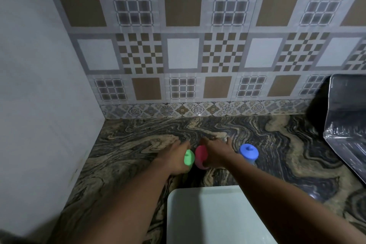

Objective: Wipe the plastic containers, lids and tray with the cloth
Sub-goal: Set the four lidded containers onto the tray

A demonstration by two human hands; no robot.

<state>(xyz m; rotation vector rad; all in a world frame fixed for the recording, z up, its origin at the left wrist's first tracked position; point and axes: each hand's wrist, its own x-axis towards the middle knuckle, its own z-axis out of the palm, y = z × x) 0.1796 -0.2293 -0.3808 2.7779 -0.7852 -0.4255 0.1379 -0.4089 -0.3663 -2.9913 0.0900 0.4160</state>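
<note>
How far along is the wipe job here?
Done: nothing shows as wiped, and no cloth is in view. In hand: left hand at the green-lidded container, right hand at the red-lidded container; grip too blurred to tell. Left: those two, the untouched blue-lidded container, all lids still on, and the tray.

Both bare forearms reach forward, close together. The left hand [176,156] and the right hand [215,151] lie nearly side by side, fingers pointing ahead; blur hides how far they curl.
</note>
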